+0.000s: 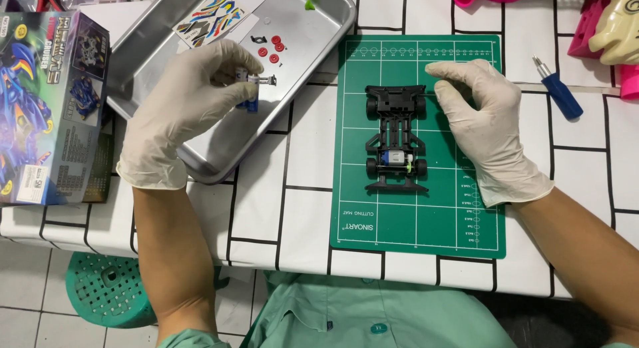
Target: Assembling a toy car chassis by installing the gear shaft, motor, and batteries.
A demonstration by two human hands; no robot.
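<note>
Chassis: I see the black toy car chassis [395,139] on the green mat [359,215], between my hands.
Left hand [190,108]: grasping a small blue part [250,88] over the metal tray [313,28].
Right hand [482,125]: pinching a thin tool [430,92] at the chassis corner.

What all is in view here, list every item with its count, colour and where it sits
car chassis: one, black, on mat
cutting mat: one, green, table centre-right
metal tray: one, silver, upper left
small wheels: four, red, in tray
sticker sheet: one, multicoloured, in tray
kit box: one, blue, far left
screwdriver: one, blue handle, right of mat
stool: one, green, under table
left hand: white glove, holding small blue part over tray
right hand: white glove, on mat beside chassis
</note>
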